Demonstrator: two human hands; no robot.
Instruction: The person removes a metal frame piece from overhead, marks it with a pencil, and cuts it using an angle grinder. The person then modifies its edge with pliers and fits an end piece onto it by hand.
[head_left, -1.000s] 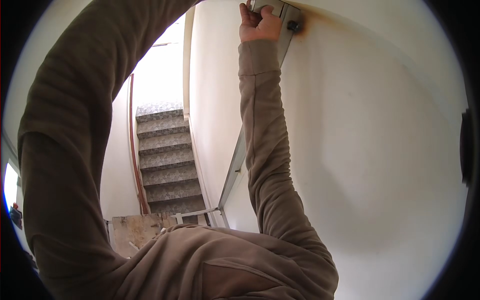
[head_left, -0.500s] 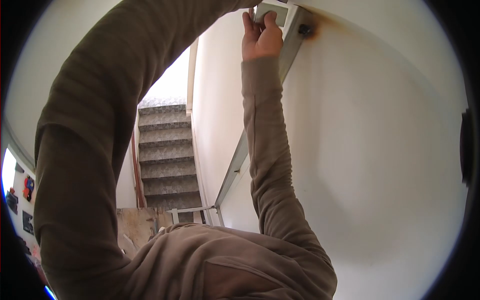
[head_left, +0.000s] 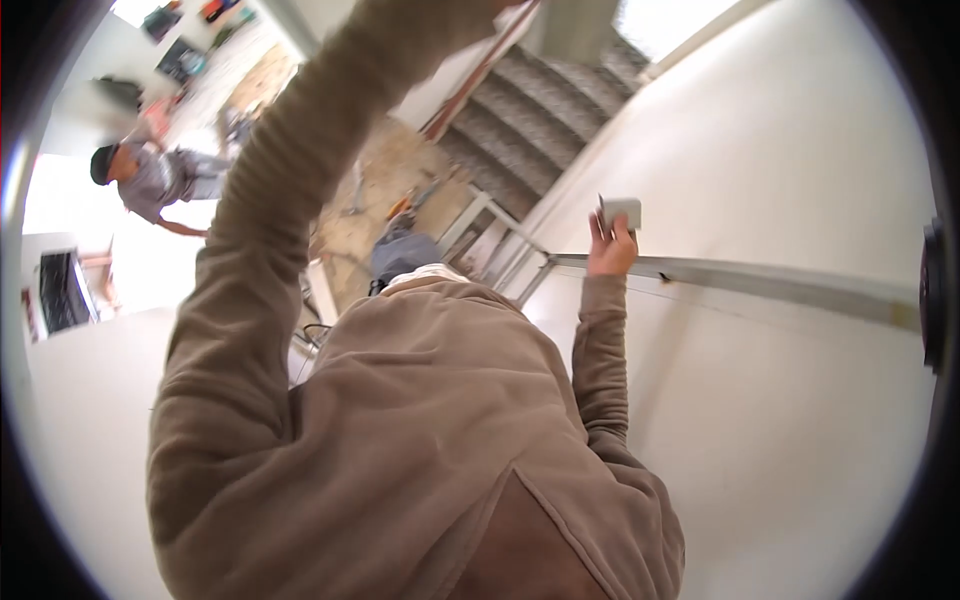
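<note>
My right hand (head_left: 610,254) holds up a small, pale grey, square-edged piece (head_left: 625,211), its fingers closed around the lower part. The piece looks flat-faced, with a thin edge standing up at its left; what exactly it is I cannot make out. Just below this hand a grey metal bar (head_left: 780,282) runs along the white wall, apart from the piece. My left arm (head_left: 270,220) reaches up past the top of the view. Only a sliver of skin shows at the top edge there, so the left fingers are hidden.
Grey patterned stairs (head_left: 520,115) rise beyond a metal frame (head_left: 490,235). Down below, tools lie on a worn board floor (head_left: 385,165). At the left a person in a dark cap (head_left: 165,185) stands in a bright room. White wall (head_left: 760,440) fills the right.
My view has turned and drawn back, bringing the room and person into sight. My right hand has come down from the bar's discoloured end, with the pale piece still in it.
</note>
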